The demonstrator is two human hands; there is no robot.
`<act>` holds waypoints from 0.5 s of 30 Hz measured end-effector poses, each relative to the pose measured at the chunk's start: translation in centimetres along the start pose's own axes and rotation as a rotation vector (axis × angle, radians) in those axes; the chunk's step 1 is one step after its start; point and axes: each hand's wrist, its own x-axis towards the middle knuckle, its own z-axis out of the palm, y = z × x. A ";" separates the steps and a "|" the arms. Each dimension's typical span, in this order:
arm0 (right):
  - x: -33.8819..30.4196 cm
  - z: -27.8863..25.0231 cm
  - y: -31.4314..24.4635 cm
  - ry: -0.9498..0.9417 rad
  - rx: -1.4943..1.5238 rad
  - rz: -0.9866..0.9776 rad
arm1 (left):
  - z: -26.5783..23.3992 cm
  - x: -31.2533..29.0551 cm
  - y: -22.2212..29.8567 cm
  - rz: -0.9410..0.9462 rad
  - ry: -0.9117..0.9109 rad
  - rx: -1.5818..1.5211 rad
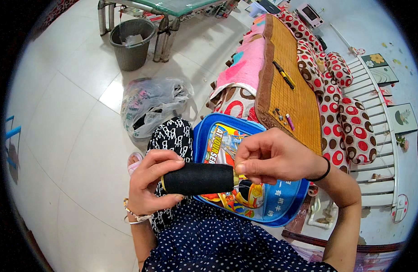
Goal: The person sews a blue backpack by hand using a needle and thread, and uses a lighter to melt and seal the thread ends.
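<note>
A large spool of black thread (199, 178) lies sideways in front of me, its yellowish core showing at both ends. My left hand (150, 182) grips the left end, thumb below and fingers above. At the right end, my right hand (274, 158) pinches with thumb and forefinger close against the core tip; whether a thread end is between them is too small to make out. Beneath the spool, a blue schoolbag (281, 206) with a colourful cartoon front rests on my lap, partly hidden by my hands.
A bamboo-matted sofa (286, 59) with dotted cushions (357, 131) stands to the right. On its mat lie a yellow-black pen-like tool (283, 75) and a purple lighter-like item (290, 122). A plastic bag (152, 106), a grey bin (132, 45) and a glass table (179, 5) are ahead.
</note>
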 end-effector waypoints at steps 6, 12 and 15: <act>-0.5 -0.7 0.3 0.066 -0.044 -0.006 | -0.1 -0.6 -1.0 0.001 0.065 -0.071; -0.2 -0.9 1.2 -0.017 -0.102 -0.134 | -0.1 -0.5 -0.9 0.022 0.033 -0.085; 0.0 -0.8 1.0 -0.038 -0.106 -0.126 | -0.1 -0.6 -0.9 0.012 0.007 -0.100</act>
